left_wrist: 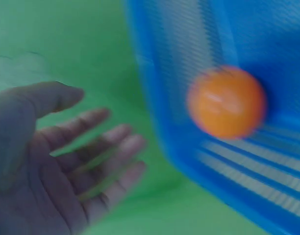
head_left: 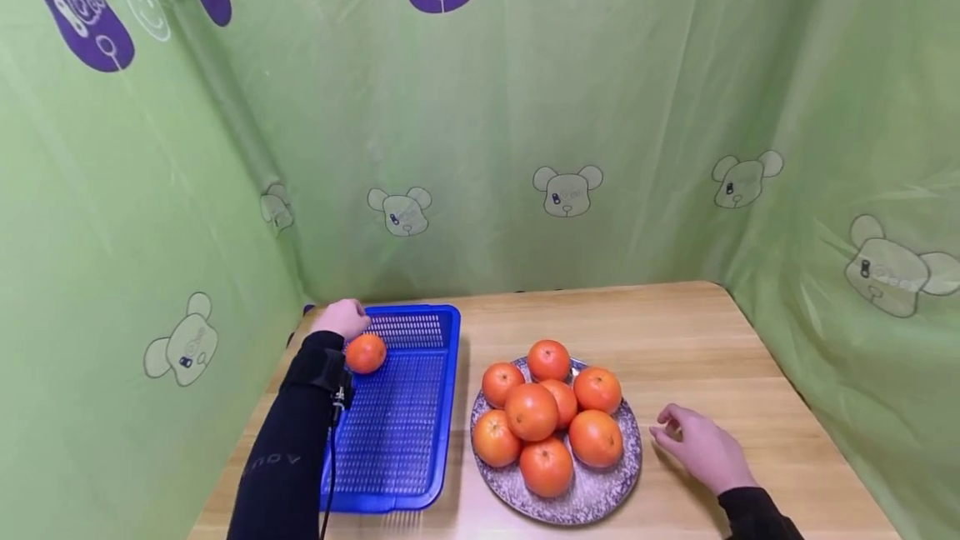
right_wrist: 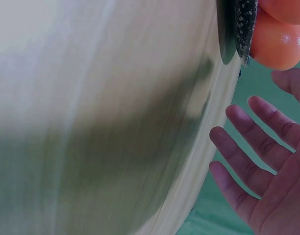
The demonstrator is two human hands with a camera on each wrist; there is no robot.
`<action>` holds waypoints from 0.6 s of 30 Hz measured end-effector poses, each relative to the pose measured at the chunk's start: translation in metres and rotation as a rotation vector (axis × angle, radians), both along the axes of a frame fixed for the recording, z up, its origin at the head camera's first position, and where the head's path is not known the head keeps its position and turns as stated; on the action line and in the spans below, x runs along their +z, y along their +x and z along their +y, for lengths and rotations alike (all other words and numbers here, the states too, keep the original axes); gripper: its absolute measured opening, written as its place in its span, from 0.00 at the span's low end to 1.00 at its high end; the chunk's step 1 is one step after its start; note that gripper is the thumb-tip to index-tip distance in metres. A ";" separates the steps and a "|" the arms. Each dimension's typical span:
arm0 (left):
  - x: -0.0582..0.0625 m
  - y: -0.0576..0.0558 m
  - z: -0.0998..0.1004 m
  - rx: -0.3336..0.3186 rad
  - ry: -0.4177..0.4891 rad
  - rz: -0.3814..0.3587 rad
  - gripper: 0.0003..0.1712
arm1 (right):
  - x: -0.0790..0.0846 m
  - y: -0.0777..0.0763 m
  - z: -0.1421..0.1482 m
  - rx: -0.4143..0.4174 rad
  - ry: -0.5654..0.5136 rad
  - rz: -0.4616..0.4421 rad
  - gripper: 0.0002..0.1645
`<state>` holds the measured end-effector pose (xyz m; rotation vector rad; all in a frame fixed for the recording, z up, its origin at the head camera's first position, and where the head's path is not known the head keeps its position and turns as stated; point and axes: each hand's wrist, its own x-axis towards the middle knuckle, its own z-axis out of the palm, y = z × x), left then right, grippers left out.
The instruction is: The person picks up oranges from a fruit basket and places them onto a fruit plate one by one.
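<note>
My left hand (head_left: 342, 319) is over the far left corner of a blue plastic basket (head_left: 448, 407). In the left wrist view its fingers (left_wrist: 98, 161) are spread apart and hold nothing. One orange (head_left: 366, 354) lies inside the basket near that corner, apart from the hand. A speckled round plate (head_left: 592, 500) bears several oranges, with one orange (head_left: 532, 412) stacked on top. To the right of the plate is my right hand (head_left: 705, 448), its fingers loosely bent and holding nothing. The left wrist view is blurred.
All this stands on a light wooden table (head_left: 660, 323). Green curtains (head_left: 480, 107) with bear prints hang behind it and on both sides. A dark cable (head_left: 332, 457) runs from the left wrist across the basket's left side.
</note>
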<state>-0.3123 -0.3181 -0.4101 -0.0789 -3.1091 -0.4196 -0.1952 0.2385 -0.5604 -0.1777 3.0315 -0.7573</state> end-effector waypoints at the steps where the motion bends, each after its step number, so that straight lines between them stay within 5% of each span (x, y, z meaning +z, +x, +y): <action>1: -0.013 -0.003 -0.006 0.010 0.016 0.000 0.14 | -0.001 0.001 0.000 -0.001 -0.002 0.001 0.13; 7: -0.099 -0.002 -0.016 0.095 0.087 0.001 0.27 | -0.002 0.011 0.005 -0.023 0.004 -0.007 0.14; 9: -0.117 0.001 -0.015 0.111 0.055 0.005 0.32 | 0.000 0.012 0.006 -0.024 0.003 -0.008 0.15; 14: -0.129 0.004 -0.008 0.085 0.070 -0.124 0.44 | 0.005 0.010 0.000 -0.026 -0.003 0.009 0.15; 18: -0.117 0.003 0.001 0.035 0.012 -0.210 0.45 | 0.009 0.004 -0.008 -0.026 -0.010 0.041 0.14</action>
